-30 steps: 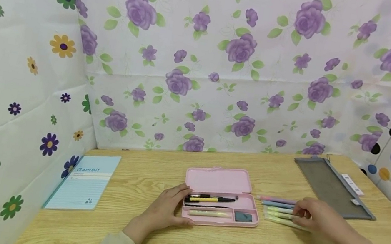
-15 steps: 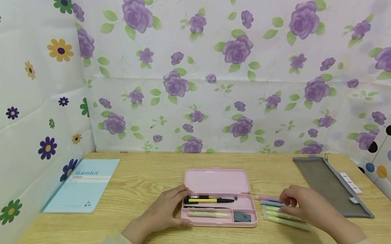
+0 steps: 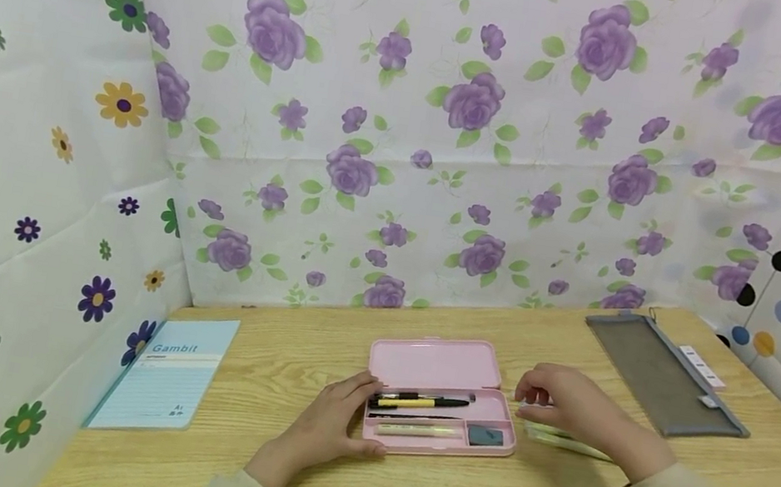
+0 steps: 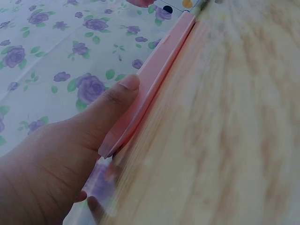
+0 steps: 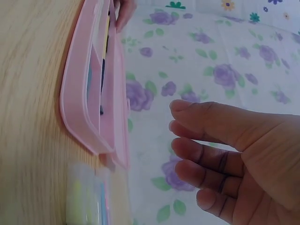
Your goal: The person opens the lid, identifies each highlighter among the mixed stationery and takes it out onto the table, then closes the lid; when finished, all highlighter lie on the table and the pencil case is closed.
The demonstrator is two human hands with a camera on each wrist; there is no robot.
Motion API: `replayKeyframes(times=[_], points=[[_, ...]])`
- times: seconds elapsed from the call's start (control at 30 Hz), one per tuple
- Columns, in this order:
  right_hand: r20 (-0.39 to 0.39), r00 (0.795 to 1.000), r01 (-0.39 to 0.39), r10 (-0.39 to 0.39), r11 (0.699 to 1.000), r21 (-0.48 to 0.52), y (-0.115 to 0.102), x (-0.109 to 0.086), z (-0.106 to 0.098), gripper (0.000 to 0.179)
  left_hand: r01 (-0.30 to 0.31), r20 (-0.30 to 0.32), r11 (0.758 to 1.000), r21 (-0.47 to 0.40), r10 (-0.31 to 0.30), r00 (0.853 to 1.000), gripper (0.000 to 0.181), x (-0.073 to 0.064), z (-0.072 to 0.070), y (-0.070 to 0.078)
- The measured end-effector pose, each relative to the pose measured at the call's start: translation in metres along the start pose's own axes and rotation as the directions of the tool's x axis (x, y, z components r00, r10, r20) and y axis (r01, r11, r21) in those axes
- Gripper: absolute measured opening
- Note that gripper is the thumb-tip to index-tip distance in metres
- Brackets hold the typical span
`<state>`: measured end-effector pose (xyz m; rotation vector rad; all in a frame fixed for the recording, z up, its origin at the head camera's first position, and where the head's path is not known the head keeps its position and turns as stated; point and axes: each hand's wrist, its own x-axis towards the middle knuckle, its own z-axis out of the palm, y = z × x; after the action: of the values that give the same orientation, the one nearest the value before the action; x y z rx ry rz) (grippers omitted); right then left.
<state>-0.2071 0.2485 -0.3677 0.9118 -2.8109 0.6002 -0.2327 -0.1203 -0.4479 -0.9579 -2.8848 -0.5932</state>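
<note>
An open pink pencil case [image 3: 437,362] lies on the table. Inside are a yellow-and-black pen [image 3: 418,402], other dark pens, a pale yellow pen [image 3: 417,430] in the front section and a grey-blue eraser [image 3: 485,436] in the small corner section. My left hand [image 3: 326,419] grips the case's left end, its thumb along the front wall [image 4: 150,79] in the left wrist view. Just right of the case, my right hand [image 3: 581,411] hovers over a row of capped highlighters [image 5: 82,199]. Its fingers are loosely bent with nothing between them, and it partly hides the row in the head view.
A light blue notebook [image 3: 170,375] lies at the table's left side. A grey mesh zip pouch [image 3: 658,376] lies at the back right, a white label strip [image 3: 701,366] beside it. Patterned cloth [image 3: 374,148] walls the back and sides.
My right hand has moved left across the highlighters, from their right ends to beside the pencil case. The left hand has stayed on the case.
</note>
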Motion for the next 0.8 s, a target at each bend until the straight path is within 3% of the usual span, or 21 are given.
replayKeyframes(times=[0.27,0.8], points=[[0.022,1.0,0.021,-0.022,0.997,0.07,-0.011,0.012,0.017,0.007,0.004,0.004,1.0,-0.007,-0.004,1.0,0.094,-0.001,0.0,0.0],[0.067,0.996,0.045,-0.05,0.996,0.08,-0.036,0.035,0.052,0.005,0.01,0.009,1.0,-0.002,-0.01,1.0,0.092,0.0,0.0,0.0]])
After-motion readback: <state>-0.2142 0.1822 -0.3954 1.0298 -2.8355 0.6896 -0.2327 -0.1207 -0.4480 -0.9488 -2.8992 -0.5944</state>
